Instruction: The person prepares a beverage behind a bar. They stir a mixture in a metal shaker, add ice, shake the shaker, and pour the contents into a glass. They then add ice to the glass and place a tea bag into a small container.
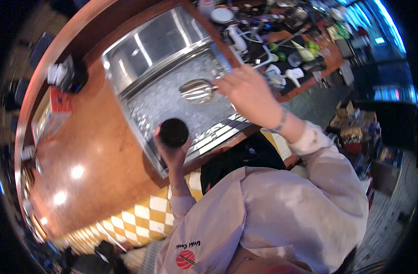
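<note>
A steel ice bin (135, 135) set into the wooden counter lies before me, full of clear ice (157, 97). Its shiny metal lid (154, 44) covers the far part. My right hand (245, 92) grips a metal ice scoop (197, 91) from above, with the bowl over the ice. Whether the bowl holds ice is hard to tell through the glare. In my left hand (174, 154) is a dark cup (174, 133), held upright above the bin's near left corner. Its inside looks black, so its contents cannot be made out.
The wooden counter (96, 150) runs left, with a black holder (75, 73) and a red box (60, 99) at its far edge. Limes (281, 56), a white-handled tool (294, 75) and bar items crowd the right. Cardboard boxes (353, 123) are stacked beyond the floor at right.
</note>
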The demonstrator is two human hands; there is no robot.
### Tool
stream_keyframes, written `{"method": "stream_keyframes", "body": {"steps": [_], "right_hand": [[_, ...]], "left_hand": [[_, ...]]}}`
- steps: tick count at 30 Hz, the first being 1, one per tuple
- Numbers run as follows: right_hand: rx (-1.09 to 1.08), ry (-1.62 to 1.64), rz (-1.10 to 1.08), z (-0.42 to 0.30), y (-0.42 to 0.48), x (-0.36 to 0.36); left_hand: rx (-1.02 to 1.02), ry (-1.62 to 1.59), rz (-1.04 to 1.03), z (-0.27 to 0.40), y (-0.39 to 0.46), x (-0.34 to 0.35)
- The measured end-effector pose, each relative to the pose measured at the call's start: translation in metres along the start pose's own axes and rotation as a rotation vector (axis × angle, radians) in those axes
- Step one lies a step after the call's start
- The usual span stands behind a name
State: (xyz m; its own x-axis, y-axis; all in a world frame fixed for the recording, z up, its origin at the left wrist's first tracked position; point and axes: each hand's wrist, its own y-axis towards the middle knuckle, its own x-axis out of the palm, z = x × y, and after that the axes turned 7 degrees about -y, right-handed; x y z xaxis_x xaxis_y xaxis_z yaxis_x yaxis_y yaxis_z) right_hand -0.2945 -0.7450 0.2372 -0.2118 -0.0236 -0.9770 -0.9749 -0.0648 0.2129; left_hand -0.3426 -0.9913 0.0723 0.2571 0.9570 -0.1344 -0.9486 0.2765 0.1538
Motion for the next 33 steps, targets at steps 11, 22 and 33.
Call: {"method": "stream_keyframes", "body": {"steps": [11, 22, 33], "right_hand": [[0.266, 1.119, -0.452, 0.065, -0.155, 0.023], [1.035, 0.722, 0.371, 0.446, -0.415, 0.173], [0.969, 0.315, 0.424, 0.509, -0.39, 0.238]], "left_hand": [[0.172, 0.422, -0.03, 0.054, -0.051, 0.001], [0.297, -0.115, -0.173, 0.178, -0.132, 0.255], [0.105, 0.061, -0.185, 0.129, -0.164, 0.522]]}}
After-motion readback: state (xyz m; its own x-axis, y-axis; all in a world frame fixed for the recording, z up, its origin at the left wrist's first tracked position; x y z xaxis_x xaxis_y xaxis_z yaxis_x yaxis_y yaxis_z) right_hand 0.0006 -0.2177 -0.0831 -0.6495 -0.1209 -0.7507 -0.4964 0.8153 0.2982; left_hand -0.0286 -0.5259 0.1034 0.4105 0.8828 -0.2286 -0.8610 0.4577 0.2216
